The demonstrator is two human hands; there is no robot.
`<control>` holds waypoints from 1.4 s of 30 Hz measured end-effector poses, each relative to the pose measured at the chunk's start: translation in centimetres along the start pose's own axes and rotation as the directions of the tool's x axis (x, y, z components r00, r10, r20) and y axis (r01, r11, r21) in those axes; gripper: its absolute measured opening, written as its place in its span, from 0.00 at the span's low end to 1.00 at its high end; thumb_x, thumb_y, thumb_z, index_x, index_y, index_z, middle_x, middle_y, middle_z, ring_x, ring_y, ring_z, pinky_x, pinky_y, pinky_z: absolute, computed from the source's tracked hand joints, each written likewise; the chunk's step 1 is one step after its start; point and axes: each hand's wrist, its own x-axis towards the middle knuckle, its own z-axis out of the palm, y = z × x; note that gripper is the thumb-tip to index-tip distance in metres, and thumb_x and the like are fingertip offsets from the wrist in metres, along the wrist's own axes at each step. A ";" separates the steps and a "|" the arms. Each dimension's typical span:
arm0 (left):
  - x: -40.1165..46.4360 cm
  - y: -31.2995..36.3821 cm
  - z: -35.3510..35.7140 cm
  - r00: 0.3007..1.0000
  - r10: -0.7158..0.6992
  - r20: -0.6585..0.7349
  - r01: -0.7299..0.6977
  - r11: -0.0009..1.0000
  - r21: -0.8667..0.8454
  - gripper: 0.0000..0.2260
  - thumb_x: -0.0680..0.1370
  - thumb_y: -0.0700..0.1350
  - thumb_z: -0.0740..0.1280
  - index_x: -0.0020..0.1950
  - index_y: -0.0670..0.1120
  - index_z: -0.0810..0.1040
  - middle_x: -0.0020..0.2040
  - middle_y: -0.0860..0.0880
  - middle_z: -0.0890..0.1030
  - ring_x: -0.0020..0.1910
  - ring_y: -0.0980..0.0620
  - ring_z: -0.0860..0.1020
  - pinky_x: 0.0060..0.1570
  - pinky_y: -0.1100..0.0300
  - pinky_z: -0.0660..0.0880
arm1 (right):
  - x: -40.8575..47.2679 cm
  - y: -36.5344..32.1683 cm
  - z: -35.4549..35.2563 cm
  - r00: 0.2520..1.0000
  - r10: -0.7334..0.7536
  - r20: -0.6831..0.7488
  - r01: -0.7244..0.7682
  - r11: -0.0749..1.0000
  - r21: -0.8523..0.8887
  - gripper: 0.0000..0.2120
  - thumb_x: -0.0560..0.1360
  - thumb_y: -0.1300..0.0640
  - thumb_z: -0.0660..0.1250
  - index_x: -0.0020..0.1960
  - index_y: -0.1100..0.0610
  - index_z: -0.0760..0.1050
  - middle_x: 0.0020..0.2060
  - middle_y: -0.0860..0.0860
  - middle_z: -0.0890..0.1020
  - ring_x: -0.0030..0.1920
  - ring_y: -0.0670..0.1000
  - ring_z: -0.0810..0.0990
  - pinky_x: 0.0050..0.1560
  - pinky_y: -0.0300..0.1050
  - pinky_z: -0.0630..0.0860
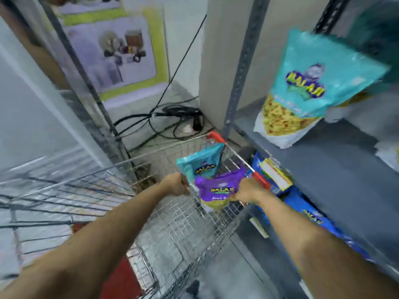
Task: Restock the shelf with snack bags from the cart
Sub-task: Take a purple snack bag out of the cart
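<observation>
A wire shopping cart (172, 216) stands below me, beside a grey metal shelf (323, 165) on the right. Inside the cart's far end lie a teal snack bag (200, 165) and a purple snack bag (218, 188). My left hand (176, 184) grips the teal bag's lower left edge. My right hand (248, 190) holds the purple bag's right side. Another teal snack bag (306, 91) stands upright on the shelf board at upper right. Blue snack bags (302, 208) fill the shelf level below it.
Black cables (172, 119) lie coiled on the floor beyond the cart. A poster (114, 52) leans against the back wall. A perforated shelf post (241, 67) rises just right of the cart's red corner (216, 137). A metal rack frame (86, 83) stands at left.
</observation>
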 end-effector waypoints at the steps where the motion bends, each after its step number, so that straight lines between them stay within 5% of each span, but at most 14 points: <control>1: 1.2 -0.2 1.0 0.998 0.004 0.067 -0.003 1.000 -0.018 0.17 0.72 0.45 0.73 0.58 0.41 0.81 0.52 0.44 0.83 0.51 0.50 0.79 0.51 0.58 0.73 | 1.5 0.4 0.8 0.999 0.033 0.043 -0.035 0.998 0.042 0.23 0.73 0.49 0.70 0.66 0.58 0.77 0.59 0.57 0.81 0.60 0.55 0.80 0.49 0.41 0.72; 3: 3.1 -0.3 3.2 0.989 0.030 0.145 -0.015 0.994 -0.108 0.20 0.72 0.45 0.73 0.61 0.39 0.77 0.57 0.41 0.82 0.50 0.51 0.76 0.48 0.62 0.69 | 3.8 1.4 2.5 0.988 0.101 0.114 -0.125 0.964 0.233 0.23 0.73 0.55 0.72 0.66 0.59 0.76 0.52 0.54 0.81 0.54 0.51 0.79 0.43 0.38 0.72; 6: 5.0 -0.2 7.4 0.989 0.069 0.128 -0.015 0.926 -0.377 0.26 0.72 0.45 0.75 0.67 0.41 0.72 0.61 0.45 0.77 0.57 0.51 0.75 0.49 0.66 0.73 | 6.5 2.9 4.9 0.937 0.218 0.271 -0.339 0.747 0.571 0.22 0.72 0.63 0.72 0.65 0.65 0.74 0.44 0.53 0.80 0.36 0.45 0.79 0.33 0.36 0.72; 7: 5.5 0.0 8.6 0.992 0.088 0.091 -0.039 0.897 -0.441 0.24 0.74 0.44 0.73 0.68 0.40 0.72 0.59 0.47 0.77 0.58 0.51 0.74 0.46 0.71 0.74 | 7.6 3.4 5.4 0.929 0.244 0.279 -0.368 0.699 0.613 0.23 0.73 0.63 0.72 0.66 0.66 0.73 0.45 0.57 0.82 0.37 0.46 0.81 0.35 0.38 0.76; 9: 5.6 1.3 9.5 0.997 0.070 0.042 -0.038 0.855 -0.517 0.17 0.79 0.44 0.65 0.67 0.40 0.73 0.56 0.51 0.74 0.55 0.54 0.72 0.40 0.84 0.68 | 8.4 3.5 5.1 0.932 0.250 0.264 -0.364 0.640 0.677 0.17 0.74 0.63 0.71 0.61 0.66 0.75 0.43 0.61 0.86 0.45 0.55 0.82 0.43 0.41 0.79; 12: 6.5 1.9 10.5 0.999 0.005 -0.048 -0.030 0.843 -0.537 0.17 0.82 0.52 0.57 0.61 0.43 0.76 0.47 0.48 0.76 0.45 0.53 0.74 0.40 0.78 0.67 | 10.0 4.1 4.9 0.963 0.232 0.138 -0.249 0.566 0.786 0.09 0.73 0.64 0.71 0.49 0.54 0.74 0.30 0.48 0.81 0.34 0.45 0.74 0.30 0.36 0.73; 15: 7.4 1.1 11.1 0.994 -0.044 -0.102 -0.023 0.817 -0.577 0.18 0.82 0.56 0.54 0.57 0.45 0.75 0.50 0.45 0.79 0.49 0.49 0.76 0.55 0.59 0.72 | 10.4 3.9 5.1 0.979 0.203 -0.023 -0.106 0.602 0.791 0.07 0.74 0.56 0.72 0.43 0.59 0.77 0.39 0.52 0.81 0.32 0.41 0.77 0.29 0.30 0.71; 18: 6.6 1.4 8.9 0.978 -0.070 -0.197 -0.057 0.817 -0.574 0.22 0.82 0.55 0.54 0.57 0.39 0.78 0.51 0.41 0.81 0.48 0.46 0.78 0.53 0.57 0.73 | 9.1 2.8 4.3 0.982 0.120 -0.148 0.042 0.621 0.783 0.13 0.75 0.54 0.70 0.50 0.65 0.82 0.41 0.52 0.85 0.32 0.40 0.77 0.33 0.30 0.70; 20: 5.3 1.6 6.2 0.963 -0.017 -0.270 -0.133 0.839 -0.527 0.23 0.82 0.55 0.55 0.50 0.38 0.78 0.46 0.42 0.82 0.42 0.47 0.78 0.51 0.53 0.76 | 7.6 1.7 2.9 0.977 0.058 -0.204 0.134 0.574 0.807 0.07 0.77 0.57 0.68 0.44 0.59 0.81 0.31 0.43 0.84 0.27 0.34 0.76 0.31 0.27 0.70; 24: 1.5 2.8 -0.1 0.950 0.092 -0.297 -0.239 0.829 -0.506 0.24 0.82 0.56 0.54 0.50 0.37 0.79 0.47 0.41 0.85 0.43 0.46 0.83 0.49 0.52 0.79 | 4.0 -0.9 -0.9 0.953 -0.024 -0.302 0.288 0.384 0.877 0.05 0.77 0.55 0.68 0.46 0.55 0.82 0.39 0.48 0.87 0.38 0.45 0.84 0.45 0.41 0.82; 26: -0.5 3.9 -2.8 0.937 0.132 -0.325 -0.282 0.834 -0.475 0.26 0.82 0.56 0.54 0.47 0.36 0.80 0.43 0.41 0.85 0.38 0.46 0.83 0.43 0.53 0.78 | 1.9 -1.8 -2.8 0.941 -0.043 -0.335 0.329 0.340 0.881 0.05 0.77 0.55 0.68 0.47 0.54 0.82 0.37 0.46 0.87 0.38 0.44 0.84 0.42 0.40 0.81; 29: -3.0 6.0 -5.3 0.917 0.179 -0.357 -0.336 0.827 -0.451 0.24 0.81 0.58 0.54 0.45 0.40 0.80 0.44 0.42 0.85 0.40 0.47 0.83 0.47 0.48 0.80 | -1.6 -2.3 -5.3 0.912 -0.062 -0.407 0.407 0.272 0.872 0.05 0.77 0.56 0.67 0.48 0.55 0.82 0.34 0.43 0.87 0.35 0.41 0.84 0.38 0.35 0.79; 36: -7.0 15.0 -6.4 0.830 0.390 -0.399 -0.527 0.784 -0.330 0.28 0.76 0.64 0.53 0.49 0.43 0.80 0.48 0.42 0.86 0.50 0.43 0.83 0.53 0.45 0.78 | -11.6 2.5 -9.3 0.824 0.119 -0.554 0.524 0.211 0.825 0.05 0.75 0.56 0.70 0.45 0.57 0.82 0.39 0.52 0.87 0.38 0.48 0.82 0.39 0.40 0.81; 42: -9.5 29.5 -2.6 0.664 0.665 -0.340 -0.741 0.647 -0.180 0.31 0.74 0.67 0.52 0.39 0.40 0.76 0.36 0.41 0.82 0.33 0.56 0.73 0.39 0.51 0.75 | -22.9 13.4 -11.9 0.635 0.349 -0.690 0.650 0.242 0.720 0.03 0.76 0.58 0.68 0.48 0.56 0.81 0.41 0.49 0.88 0.43 0.49 0.82 0.48 0.45 0.80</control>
